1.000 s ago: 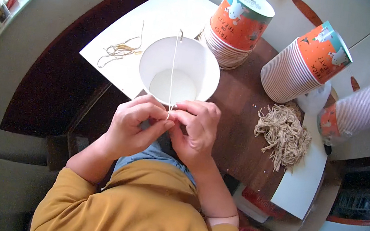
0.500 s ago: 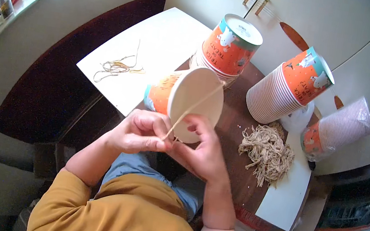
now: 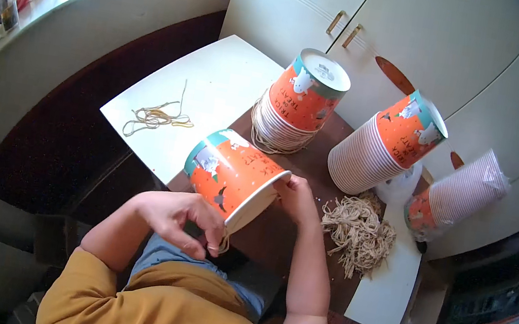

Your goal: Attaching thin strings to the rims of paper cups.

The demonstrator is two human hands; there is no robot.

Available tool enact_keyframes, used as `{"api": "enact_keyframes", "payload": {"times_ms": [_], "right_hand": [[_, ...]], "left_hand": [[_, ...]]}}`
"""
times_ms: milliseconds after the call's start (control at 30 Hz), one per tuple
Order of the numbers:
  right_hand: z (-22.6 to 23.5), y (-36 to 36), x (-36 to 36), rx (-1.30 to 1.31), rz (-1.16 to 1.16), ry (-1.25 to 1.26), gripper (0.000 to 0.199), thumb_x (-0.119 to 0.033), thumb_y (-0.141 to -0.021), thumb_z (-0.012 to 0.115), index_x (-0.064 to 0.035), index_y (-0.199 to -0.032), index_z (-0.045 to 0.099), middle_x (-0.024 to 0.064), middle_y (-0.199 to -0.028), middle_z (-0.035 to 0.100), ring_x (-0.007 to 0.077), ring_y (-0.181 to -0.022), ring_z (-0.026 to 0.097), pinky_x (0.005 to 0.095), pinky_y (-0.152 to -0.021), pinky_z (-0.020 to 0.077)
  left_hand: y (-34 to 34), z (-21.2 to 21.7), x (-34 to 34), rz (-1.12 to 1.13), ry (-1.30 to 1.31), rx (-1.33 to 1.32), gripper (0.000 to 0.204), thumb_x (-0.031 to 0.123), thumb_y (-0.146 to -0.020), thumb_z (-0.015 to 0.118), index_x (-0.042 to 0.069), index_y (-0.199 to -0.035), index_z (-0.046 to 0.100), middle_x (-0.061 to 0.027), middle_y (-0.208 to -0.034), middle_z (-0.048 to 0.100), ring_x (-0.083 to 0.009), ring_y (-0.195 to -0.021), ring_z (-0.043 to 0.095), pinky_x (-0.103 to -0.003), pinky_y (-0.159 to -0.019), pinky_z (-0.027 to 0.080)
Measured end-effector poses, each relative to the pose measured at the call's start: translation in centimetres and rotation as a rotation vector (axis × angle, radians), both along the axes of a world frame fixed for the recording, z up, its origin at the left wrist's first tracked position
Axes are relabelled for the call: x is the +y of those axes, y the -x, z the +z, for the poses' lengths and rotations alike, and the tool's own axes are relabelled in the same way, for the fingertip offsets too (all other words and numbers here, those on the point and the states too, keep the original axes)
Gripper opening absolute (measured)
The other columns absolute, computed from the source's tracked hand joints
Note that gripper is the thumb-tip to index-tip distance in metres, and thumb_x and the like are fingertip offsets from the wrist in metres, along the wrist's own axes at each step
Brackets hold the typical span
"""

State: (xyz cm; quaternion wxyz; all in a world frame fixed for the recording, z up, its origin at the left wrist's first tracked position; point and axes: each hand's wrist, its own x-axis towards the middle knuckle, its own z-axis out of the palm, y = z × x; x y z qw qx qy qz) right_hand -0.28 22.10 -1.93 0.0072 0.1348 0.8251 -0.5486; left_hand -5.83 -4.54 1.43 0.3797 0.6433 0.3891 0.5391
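Orange bucket [image 3: 231, 171] is tipped on its side over the near part of the table [image 3: 217, 87], base pointing to 10 o'clock, mouth to about 4. Can't tell if it's touching the tabletop. Right hand [image 3: 298, 198] is the one clearly on it, gripping the rim with fingers tucked inside, so the bucket's at roughly 9–10 o'clock from there. From the left hand [image 3: 173, 213] it's more like 1 o'clock. That hand's loosely curled by the low corner of the rim, next to a cord [image 3: 224, 242]; honestly can't tell if it's pinching it.

Count, clock set on the bucket: one bucket in hand, three stacks, namely a cord-draped stack [image 3: 307, 95] at 1, a plain stack [image 3: 389, 138] at 2, a plastic-wrapped stack [image 3: 462, 191] at 3. One cord heap [image 3: 357, 232] between 3 and 4, one small cord bunch [image 3: 154, 118] at 10. Individual strands? Too tangled to count.
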Motion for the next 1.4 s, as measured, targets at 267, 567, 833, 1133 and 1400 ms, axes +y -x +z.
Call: {"api": "enact_keyframes", "payload": {"times_ms": [267,567,833,1133,1400], "right_hand": [[6.6,-2.1,-0.9,0.810,-0.315,-0.754,0.063,-0.044,-0.094,0.052,0.0021,-0.136,0.044,0.0229,-0.129,0.055,0.0385,-0.114,0.057,0.0423,-0.094,0.0467],[15.4,4.2,1.5,0.966,-0.003,0.061,0.071,-0.013,-0.086,0.057,0.0044,-0.146,0.022,0.0171,-0.142,0.039,0.0249,-0.128,0.041,0.0363,-0.108,0.0305],[7.0,12.4,7.7,0.886,-0.003,-0.069,0.062,-0.016,-0.092,0.058,0.0011,-0.143,0.028,0.0151,-0.128,0.052,0.0236,-0.116,0.052,0.0351,-0.100,0.0408],[8.7,4.9,8.6,0.311,-0.259,-0.671,0.036,-0.026,-0.083,0.065,0.0019,-0.106,0.065,0.0182,-0.093,0.069,0.0325,-0.090,0.066,0.0397,-0.083,0.0505],[19.3,0.4,16.4,0.220,-0.681,-1.555,0.042,-0.028,-0.073,0.077,-0.0063,-0.106,0.065,0.0111,-0.108,0.062,0.0322,-0.102,0.058,0.0443,-0.087,0.0478]], "left_hand": [[3.6,1.7,-0.4,1.196,-0.004,-0.006,0.073,0.061,-0.087,0.053,0.002,-0.131,0.050,-0.0159,-0.114,0.062,-0.0220,-0.112,0.055,-0.037,-0.097,0.041],[15.3,8.9,10.5,0.800,-0.214,-0.029,0.101,0.041,-0.072,0.072,0.004,-0.150,0.019,-0.0174,-0.151,0.028,-0.0270,-0.140,0.023,-0.042,-0.115,0.019],[21.5,2.8,19.2,1.029,-0.056,0.137,0.143,0.069,-0.056,0.079,-0.005,-0.148,-0.002,-0.0313,-0.147,0.025,-0.0350,-0.139,0.028,-0.041,-0.113,0.025],[19.4,-2.3,18.4,1.153,0.165,0.299,0.120,0.072,-0.059,0.074,0.003,-0.145,0.025,-0.0230,-0.136,0.048,-0.0350,-0.130,0.043,-0.042,-0.109,0.032],[10.8,-5.7,17.0,1.373,-0.097,0.636,0.092,0.033,-0.073,0.075,0.005,-0.145,0.025,-0.0243,-0.144,0.031,-0.0415,-0.133,0.032,-0.053,-0.109,0.025]]}}
